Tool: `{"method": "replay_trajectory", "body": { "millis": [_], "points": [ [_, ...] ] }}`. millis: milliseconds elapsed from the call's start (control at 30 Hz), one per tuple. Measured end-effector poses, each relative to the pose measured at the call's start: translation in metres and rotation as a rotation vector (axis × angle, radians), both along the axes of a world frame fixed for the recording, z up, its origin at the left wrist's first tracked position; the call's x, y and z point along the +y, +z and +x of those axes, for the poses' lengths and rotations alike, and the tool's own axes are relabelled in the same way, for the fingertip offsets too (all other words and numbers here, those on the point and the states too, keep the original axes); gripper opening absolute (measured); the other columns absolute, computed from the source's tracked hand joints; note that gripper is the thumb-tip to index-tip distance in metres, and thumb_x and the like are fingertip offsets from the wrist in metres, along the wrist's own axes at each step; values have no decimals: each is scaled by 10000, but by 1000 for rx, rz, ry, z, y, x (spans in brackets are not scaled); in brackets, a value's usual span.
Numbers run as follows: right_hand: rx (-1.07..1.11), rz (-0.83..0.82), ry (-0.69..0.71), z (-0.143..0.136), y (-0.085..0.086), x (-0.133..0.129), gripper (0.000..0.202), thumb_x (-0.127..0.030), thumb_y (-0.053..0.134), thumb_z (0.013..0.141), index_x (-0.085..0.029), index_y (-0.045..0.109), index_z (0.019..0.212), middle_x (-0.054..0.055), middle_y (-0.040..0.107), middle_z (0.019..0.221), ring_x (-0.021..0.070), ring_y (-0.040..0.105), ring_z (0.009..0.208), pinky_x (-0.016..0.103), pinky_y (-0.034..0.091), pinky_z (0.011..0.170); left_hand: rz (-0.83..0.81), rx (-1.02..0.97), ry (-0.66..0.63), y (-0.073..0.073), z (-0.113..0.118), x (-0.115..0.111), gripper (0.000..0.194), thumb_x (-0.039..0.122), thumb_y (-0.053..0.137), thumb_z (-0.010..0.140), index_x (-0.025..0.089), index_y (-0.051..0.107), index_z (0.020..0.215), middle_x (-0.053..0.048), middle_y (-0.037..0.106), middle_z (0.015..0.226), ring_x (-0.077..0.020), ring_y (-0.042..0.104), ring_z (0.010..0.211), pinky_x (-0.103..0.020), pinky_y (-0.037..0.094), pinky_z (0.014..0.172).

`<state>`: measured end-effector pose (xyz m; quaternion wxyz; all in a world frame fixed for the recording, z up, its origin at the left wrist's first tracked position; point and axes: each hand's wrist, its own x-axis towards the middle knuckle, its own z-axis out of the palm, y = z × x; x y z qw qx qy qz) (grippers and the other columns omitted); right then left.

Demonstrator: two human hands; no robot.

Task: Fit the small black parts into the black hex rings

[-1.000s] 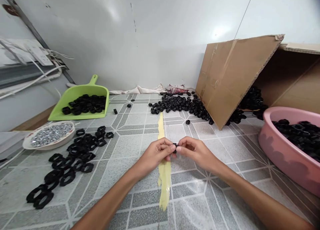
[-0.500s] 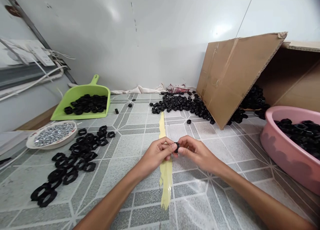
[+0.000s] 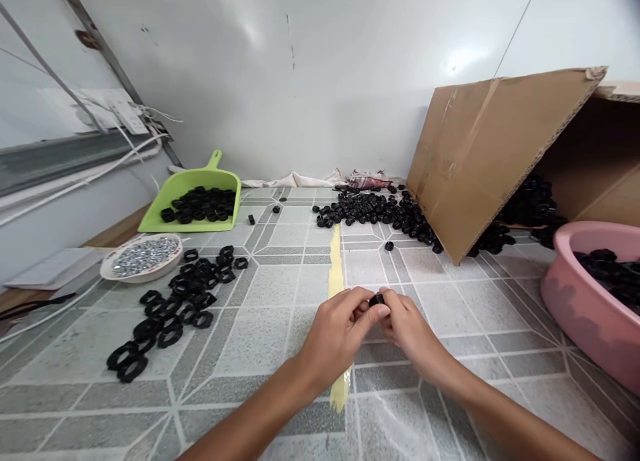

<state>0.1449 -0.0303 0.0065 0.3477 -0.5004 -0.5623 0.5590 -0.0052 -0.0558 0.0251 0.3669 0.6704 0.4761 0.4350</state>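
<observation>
Between the fingertips of both hands is a small black plastic ring nut [image 3: 377, 300], mostly covered by the fingers. My left hand [image 3: 337, 331] pinches it from the left, its thumb lying along the near side. From the other side my right hand [image 3: 413, 334] is closed on the same piece, fingers bent around it. Both hands are just above the tiled floor, by a strip of yellow tape [image 3: 336, 267]. On the left lies a loose group of black hexagonal rings [image 3: 195, 294]. Beside it stands a white bowl [image 3: 145, 276] of small shiny metal pieces.
A green dustpan [image 3: 213, 175] with black rings stands at the back left. Toward the back wall, a heap of small black rings [image 3: 367, 209] spreads beside a tipped cardboard box [image 3: 480, 147]. At right is a pink basin [image 3: 575, 307] with more black pieces.
My hands have come closer together around the ring nut, and the left hand's back has turned more toward me. The whole view has shifted, with most things now further right.
</observation>
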Motion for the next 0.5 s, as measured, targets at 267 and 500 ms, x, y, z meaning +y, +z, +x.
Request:
{"method": "replay_trajectory", "body": {
  "millis": [267,500],
  "points": [
    [302,-159,106,0,14,-2,470,-664,523,883,-216,511,739,-30,458,590,149,496,498,302,476,475,225,286,-51,14,-10,0,222,383,516,986,223,649,1063,-59,699,971,-226,629,912,-334,446,823],
    [63,269,-94,62,15,-38,289,-513,654,881,-293,587,1057,42,658,831,248,643,793,391,534,750,159,197,-71,24,-29,-33,527,450,623,918,301,480,1404,-82,648,1302,-281,617,1145,-414,471,952]
  ]
}}
